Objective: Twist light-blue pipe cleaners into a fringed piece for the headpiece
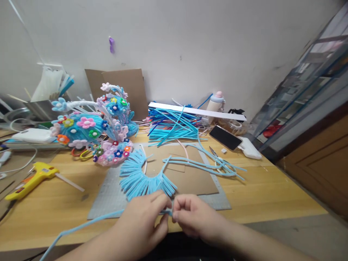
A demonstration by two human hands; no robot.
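A long light-blue pipe cleaner [89,222] runs from the lower left into my left hand [148,217], whose fingers are closed on it. Its end shows between the hands, where my right hand [194,217] pinches it. Just beyond my hands, a curved fringe of folded light-blue pipe cleaners [141,181] lies on a cardboard sheet [201,181] and a grey mat [103,203]. Several loose light-blue pipe cleaners [201,163] stretch to the right across the cardboard.
A yellow glue gun [38,177] lies at the left, near flower-covered pipe-cleaner pieces [84,127]. Behind the cardboard is a blue pipe-cleaner pile [174,127]. Scissors [217,157], a phone [225,137] and a bottle [216,103] are at the right.
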